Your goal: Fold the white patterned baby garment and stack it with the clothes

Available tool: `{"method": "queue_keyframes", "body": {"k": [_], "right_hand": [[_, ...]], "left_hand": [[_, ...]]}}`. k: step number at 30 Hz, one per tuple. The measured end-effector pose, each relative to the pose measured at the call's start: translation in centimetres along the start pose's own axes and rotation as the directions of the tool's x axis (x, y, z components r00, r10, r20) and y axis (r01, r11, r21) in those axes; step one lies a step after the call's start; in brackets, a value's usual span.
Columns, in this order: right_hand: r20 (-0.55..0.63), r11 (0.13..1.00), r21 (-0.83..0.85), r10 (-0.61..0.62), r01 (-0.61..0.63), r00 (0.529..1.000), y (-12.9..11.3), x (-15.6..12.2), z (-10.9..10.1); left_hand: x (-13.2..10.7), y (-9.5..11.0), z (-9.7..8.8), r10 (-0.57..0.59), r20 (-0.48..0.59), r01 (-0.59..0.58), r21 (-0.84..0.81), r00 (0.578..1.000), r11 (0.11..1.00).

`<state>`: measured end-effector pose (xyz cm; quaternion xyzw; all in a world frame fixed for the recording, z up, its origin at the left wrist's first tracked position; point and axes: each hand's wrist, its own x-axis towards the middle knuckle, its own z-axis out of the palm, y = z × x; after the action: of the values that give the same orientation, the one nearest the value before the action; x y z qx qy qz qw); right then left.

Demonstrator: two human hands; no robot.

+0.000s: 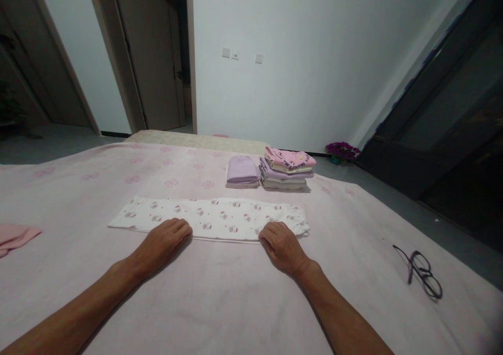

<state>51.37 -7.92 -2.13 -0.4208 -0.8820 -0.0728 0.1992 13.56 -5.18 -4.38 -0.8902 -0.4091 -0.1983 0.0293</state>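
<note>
White trousers (220,219) with a small grey and red character print lie folded lengthwise into a long strip across the bed. The gathered waistband end points right and a leg end points left. My left hand (168,238) is closed on the near edge, left of the middle, fingers together. Closer to the waistband, my right hand (282,246) is also closed on that edge, its fingers curled over the cloth. Both thumbs are mostly hidden.
Beyond the trousers stand a folded lilac stack (242,170) and a taller stack of folded clothes (286,169). Black eyeglasses (422,272) lie at right on the pink bedsheet (220,297). Pink cloth (15,237) lies at left. Purple flowers (341,151) stand beyond the bed.
</note>
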Motion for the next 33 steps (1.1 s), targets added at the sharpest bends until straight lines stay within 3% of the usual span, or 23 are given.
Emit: {"method": "queue_keyframes", "body": {"k": [11, 15, 17, 20, 22, 24, 29, 33], "right_hand": [[0.013, 0.997, 0.071, -0.022, 0.021, 1.000, 0.1, -0.3, -0.3], [-0.144, 0.988, 0.127, 0.109, -0.091, 0.984, 1.8, -0.6, -0.3], [-0.286, 0.962, 0.131, 0.270, -0.242, 0.919, 3.5, -1.1, -0.4], [-0.409, 0.841, 0.110, 0.524, -0.529, 0.748, 6.5, -2.3, -0.7], [-0.389, 0.716, 0.106, 0.669, -0.690, 0.634, 8.0, -3.1, -1.0], [-0.304, 0.603, 0.111, 0.777, -0.790, 0.551, 8.8, -3.8, -1.3], [-0.087, 0.446, 0.051, 0.893, -0.893, 0.441, 8.3, -3.7, -1.8], [-0.092, 0.434, -0.007, 0.897, -0.901, 0.433, 7.7, -3.1, -2.0]], "left_hand": [[0.4, 0.3, -0.3, 0.001, 0.001, -0.001, -0.028, 1.000, 1.000], [0.5, 0.6, -0.4, -0.004, -0.016, 0.004, -0.030, 1.000, 1.000], [0.5, 0.9, -0.4, -0.002, -0.035, 0.000, -0.038, 0.999, 0.999], [1.0, 1.8, -0.1, 0.025, -0.060, -0.029, -0.065, 0.998, 0.997], [1.6, 2.8, 0.2, 0.054, -0.062, -0.059, -0.087, 0.997, 0.994], [2.3, 3.7, 0.6, 0.075, -0.044, -0.079, -0.108, 0.996, 0.991], [3.2, 5.0, 1.4, 0.064, 0.009, -0.062, -0.147, 0.998, 0.987], [3.0, 4.8, 1.7, 0.049, 0.048, -0.041, -0.153, 0.998, 0.987]]}}
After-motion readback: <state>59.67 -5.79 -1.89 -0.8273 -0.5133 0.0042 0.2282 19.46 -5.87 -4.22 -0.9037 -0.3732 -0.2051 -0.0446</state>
